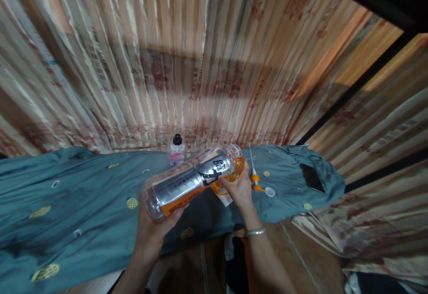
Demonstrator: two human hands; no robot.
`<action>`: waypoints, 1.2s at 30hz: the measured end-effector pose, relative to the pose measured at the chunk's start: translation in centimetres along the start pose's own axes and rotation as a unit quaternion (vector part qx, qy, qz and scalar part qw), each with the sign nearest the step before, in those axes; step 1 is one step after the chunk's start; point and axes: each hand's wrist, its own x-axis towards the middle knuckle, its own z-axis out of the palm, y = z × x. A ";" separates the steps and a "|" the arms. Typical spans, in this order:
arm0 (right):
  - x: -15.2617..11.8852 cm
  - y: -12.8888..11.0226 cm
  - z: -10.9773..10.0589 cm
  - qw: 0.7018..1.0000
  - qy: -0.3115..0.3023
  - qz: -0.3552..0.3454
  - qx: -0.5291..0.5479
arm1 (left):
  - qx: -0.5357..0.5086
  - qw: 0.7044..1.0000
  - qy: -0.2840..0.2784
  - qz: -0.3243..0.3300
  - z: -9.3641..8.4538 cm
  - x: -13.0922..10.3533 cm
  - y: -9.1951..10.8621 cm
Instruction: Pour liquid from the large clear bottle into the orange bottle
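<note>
A large clear plastic bottle [187,180] with a silver, black and orange label is tilted, its mouth up and to the right. My left hand [154,227] is wrapped round its base. Beneath the neck of that bottle, my right hand [241,191] grips an orange see-through bottle [238,168], partly hidden by the hand and the clear bottle. The two mouths are close together; I cannot tell whether they touch. To the right, an orange and white pump head [255,180] with a long tube lies on the cloth, beside a round white cap [269,192].
A small bottle with a black cap [177,151] and a pink label stands behind the clear bottle. A black phone [312,177] lies at the right on the green patterned bedsheet [100,191]. A pleated curtain [187,62] hangs behind, and dark bars [354,84] cross at the right.
</note>
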 end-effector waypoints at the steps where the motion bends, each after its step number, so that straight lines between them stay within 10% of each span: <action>1: 0.0 0.0 0.0 1.000 -0.002 -0.001 0.001 | 0.000 1.000 -0.002 -0.002 0.0 0.0 0.0; 36: 0.2 -0.4 0.3 1.000 0.012 0.007 -0.008 | 0.039 0.999 -0.008 0.033 0.1 0.4 0.2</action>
